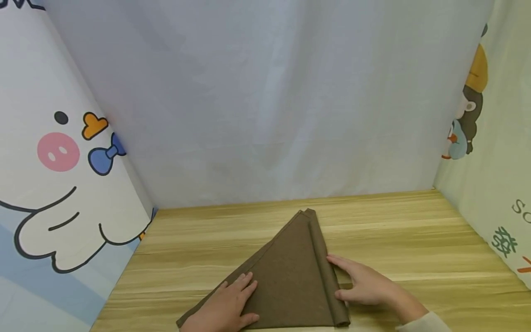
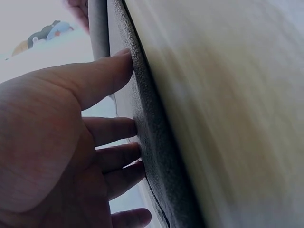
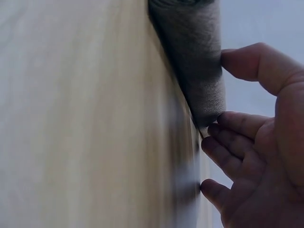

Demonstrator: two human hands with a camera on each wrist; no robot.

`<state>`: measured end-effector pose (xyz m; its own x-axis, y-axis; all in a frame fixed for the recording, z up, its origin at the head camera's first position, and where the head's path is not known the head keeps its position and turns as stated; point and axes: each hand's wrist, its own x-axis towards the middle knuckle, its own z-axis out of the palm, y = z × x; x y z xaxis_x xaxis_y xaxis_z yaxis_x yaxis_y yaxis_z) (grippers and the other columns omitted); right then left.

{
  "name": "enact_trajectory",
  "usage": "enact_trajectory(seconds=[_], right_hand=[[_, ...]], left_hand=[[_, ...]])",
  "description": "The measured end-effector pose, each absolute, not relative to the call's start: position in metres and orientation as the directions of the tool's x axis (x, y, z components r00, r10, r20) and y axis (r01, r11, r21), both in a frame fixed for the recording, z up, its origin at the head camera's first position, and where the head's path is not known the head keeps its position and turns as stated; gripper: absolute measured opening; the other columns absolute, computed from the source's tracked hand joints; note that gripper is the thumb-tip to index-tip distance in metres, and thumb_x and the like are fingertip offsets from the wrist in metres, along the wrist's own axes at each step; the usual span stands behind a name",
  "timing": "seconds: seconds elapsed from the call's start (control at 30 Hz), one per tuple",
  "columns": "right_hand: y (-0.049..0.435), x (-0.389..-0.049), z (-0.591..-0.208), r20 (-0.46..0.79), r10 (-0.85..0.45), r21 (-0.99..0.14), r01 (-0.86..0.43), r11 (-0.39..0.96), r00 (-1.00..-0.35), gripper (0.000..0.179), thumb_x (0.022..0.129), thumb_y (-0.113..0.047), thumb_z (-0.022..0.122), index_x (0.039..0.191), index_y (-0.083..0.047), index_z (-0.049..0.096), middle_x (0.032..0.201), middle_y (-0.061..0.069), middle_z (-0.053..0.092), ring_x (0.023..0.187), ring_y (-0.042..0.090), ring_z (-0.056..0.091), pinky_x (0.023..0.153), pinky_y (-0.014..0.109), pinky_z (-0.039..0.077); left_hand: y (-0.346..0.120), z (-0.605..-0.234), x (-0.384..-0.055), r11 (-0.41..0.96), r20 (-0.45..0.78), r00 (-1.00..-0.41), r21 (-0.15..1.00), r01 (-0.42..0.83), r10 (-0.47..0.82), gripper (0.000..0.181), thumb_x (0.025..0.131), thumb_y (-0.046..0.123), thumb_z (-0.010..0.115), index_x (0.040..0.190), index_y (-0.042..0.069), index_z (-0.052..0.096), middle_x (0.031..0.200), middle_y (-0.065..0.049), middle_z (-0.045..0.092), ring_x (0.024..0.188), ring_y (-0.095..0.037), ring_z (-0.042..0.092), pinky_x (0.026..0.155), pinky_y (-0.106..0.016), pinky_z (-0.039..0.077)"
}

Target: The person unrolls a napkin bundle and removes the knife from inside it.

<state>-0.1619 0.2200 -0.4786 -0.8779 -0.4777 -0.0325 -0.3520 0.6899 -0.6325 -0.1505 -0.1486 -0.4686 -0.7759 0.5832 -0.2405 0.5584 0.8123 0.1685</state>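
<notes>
Wood-grain table [image 1: 398,230], pale and smooth, boxed in by a plain white curtain [image 1: 265,101] at the back and printed cartoon panels on both sides: a duck-like figure with a blue bow [image 1: 62,184] to my left, a smaller character [image 1: 466,115] to my right. On the near part of the table lies a brown cloth [image 1: 290,272], folded into a triangle with its apex pointing away from me and its right edge rolled into a narrow tube [image 1: 327,272]. My left hand [image 1: 226,306] lies flat on the lower left of the cloth, fingers straight and spread, pressing rather than gripping; the left wrist view shows the fingertips [image 2: 128,128] against the fabric. My right hand [image 1: 362,283] rests against the outside of the rolled edge, fingers nearly straight, thumb near the roll's lower end; it holds nothing closed. Judgement: the cloth looks soft, light and limp, with a matte, felt-like nap that should grip the wood a little rather than slide. The roll would likely loosen if released, so contact belongs along its length, fingers spread. The best place to take hold appears to be the rolled edge, with the flat panel pinned by my other palm.
</notes>
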Motion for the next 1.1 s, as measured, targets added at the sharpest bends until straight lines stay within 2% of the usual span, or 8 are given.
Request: enact_trajectory(seconds=[0.47, 0.63, 0.87, 1.1], right_hand=[[0.218, -0.161, -0.475, 0.038, -0.505, -0.618, -0.418, 0.666, -0.862, 0.084, 0.084, -0.045, 0.071, 0.149, -0.006, 0.035, 0.149, 0.017, 0.038, 0.134, 0.036, 0.037, 0.105, 0.057, 0.031], [0.208, -0.165, -0.469, 0.126, -0.536, -0.57, -0.504, 0.65, -0.834, 0.081, 0.084, -0.044, 0.073, 0.146, -0.004, 0.04, 0.147, 0.018, 0.039, 0.133, 0.038, 0.038, 0.103, 0.058, 0.034], [0.197, -0.174, -0.468, 0.054, -0.58, -0.539, -0.512, 0.668, -0.813, 0.081, 0.081, -0.039, 0.076, 0.144, -0.003, 0.042, 0.151, 0.017, 0.033, 0.137, 0.039, 0.03, 0.103, 0.057, 0.034], [0.195, -0.175, -0.471, 0.061, -0.606, -0.521, -0.543, 0.658, -0.793, 0.081, 0.08, -0.043, 0.077, 0.141, 0.001, 0.046, 0.149, 0.018, 0.036, 0.135, 0.039, 0.031, 0.101, 0.058, 0.036]], left_hand=[[-0.14, -0.466, -0.147, 0.824, -0.234, -0.791, 0.108, 0.557, 0.565, 0.074, 0.089, 0.056, 0.06, 0.144, 0.008, 0.046, 0.151, -0.013, 0.037, 0.137, -0.029, 0.036, 0.1, -0.057, 0.038], [-0.122, -0.461, -0.146, 0.807, -0.236, -0.774, 0.1, 0.582, 0.587, 0.071, 0.089, 0.056, 0.06, 0.144, 0.013, 0.047, 0.151, -0.011, 0.037, 0.137, -0.03, 0.037, 0.101, -0.056, 0.038], [-0.103, -0.462, -0.148, 0.819, -0.282, -0.773, 0.105, 0.564, 0.568, 0.07, 0.089, 0.058, 0.058, 0.146, 0.02, 0.045, 0.152, -0.01, 0.035, 0.137, -0.036, 0.034, 0.102, -0.055, 0.037], [-0.101, -0.466, -0.15, 0.825, -0.289, -0.777, 0.108, 0.554, 0.559, 0.07, 0.088, 0.06, 0.056, 0.146, 0.022, 0.044, 0.152, -0.011, 0.034, 0.137, -0.037, 0.033, 0.101, -0.055, 0.038]])
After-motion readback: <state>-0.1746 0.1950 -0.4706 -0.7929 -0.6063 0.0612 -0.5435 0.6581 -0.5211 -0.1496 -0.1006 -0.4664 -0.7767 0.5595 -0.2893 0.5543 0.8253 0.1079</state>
